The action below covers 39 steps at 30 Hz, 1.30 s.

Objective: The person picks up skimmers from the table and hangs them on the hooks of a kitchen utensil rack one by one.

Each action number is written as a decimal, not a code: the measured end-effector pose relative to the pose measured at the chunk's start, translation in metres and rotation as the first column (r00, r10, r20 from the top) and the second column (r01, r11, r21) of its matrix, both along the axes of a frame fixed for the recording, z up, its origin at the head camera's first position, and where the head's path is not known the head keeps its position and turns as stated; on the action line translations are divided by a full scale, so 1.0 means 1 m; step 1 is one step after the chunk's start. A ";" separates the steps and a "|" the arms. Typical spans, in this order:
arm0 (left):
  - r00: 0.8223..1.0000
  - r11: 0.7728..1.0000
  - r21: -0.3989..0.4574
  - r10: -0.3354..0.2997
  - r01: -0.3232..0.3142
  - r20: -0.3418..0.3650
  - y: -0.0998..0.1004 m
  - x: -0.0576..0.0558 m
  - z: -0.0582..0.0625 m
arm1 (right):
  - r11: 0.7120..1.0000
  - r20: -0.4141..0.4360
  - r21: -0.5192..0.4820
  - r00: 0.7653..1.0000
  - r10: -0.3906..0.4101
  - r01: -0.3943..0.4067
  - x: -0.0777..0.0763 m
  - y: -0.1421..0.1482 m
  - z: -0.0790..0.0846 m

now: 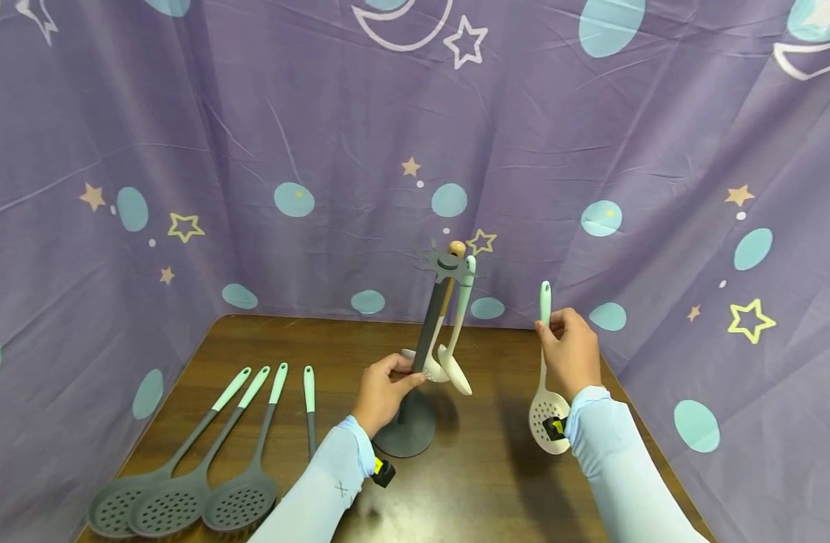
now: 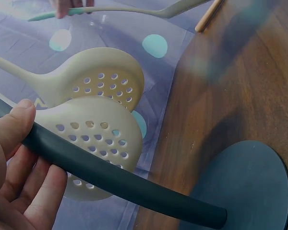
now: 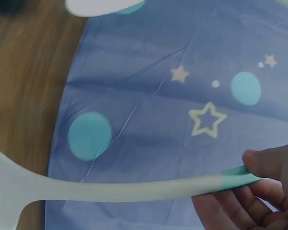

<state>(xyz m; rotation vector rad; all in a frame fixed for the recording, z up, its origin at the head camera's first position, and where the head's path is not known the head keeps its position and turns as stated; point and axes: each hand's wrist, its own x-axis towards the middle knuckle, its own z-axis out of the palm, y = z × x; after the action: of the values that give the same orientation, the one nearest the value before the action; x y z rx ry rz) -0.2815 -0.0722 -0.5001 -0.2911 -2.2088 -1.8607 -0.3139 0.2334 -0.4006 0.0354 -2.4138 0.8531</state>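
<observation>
Tabletop (image 1: 469,467), held stand (image 1: 430,324), held white skimmer (image 1: 543,415), head view adds grey skimmers (image 1: 168,504)

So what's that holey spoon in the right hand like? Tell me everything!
The holey spoon is creamy white, with a rounded head full of little holes, a slim shaft and a mint-green grip with a hole at its tip. It looks like smooth plastic or silicone. It is nearly upright, head down, apparently lifted over the right part of the table. The right hand pinches its grip.
</observation>
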 end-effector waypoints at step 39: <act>1.000 1.000 -0.006 0.000 0.000 -0.012 0.001 0.001 0.000 | 0.905 -0.292 -0.064 0.875 0.386 -0.421 0.051 -0.081 0.049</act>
<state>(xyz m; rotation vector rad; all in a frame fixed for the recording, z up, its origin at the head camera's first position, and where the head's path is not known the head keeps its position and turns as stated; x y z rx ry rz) -0.2804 -0.0714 -0.5005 -0.3030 -2.2071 -1.8475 -0.2633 0.1523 -0.3516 0.5933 -2.1142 1.1037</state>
